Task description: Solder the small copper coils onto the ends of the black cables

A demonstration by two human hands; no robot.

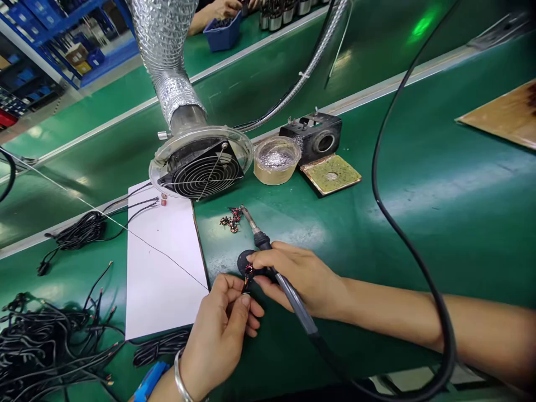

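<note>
My right hand (307, 279) is closed around a soldering iron (293, 298), its metal tip angled up and left over the green bench. The thumb and fingertips of that hand also reach a small ring coil (249, 269) with red and black winding, in front of a round black part (243, 258). My left hand (228, 321) pinches the short wires below the coil; its fingertips partly hide them. A thin solder-like wire (167, 255) runs from the left hand toward the upper left. Several similar ring coils (231, 219) lie near the iron's tip.
A fume extractor (201, 167) on a foil duct hangs above a white sheet (161, 279). Behind stand a round tub (276, 162) and an iron stand (318, 137) with a yellow sponge (333, 174). Black cables (46, 340) pile at left. Across the bench, a person's hand (224, 8) shows.
</note>
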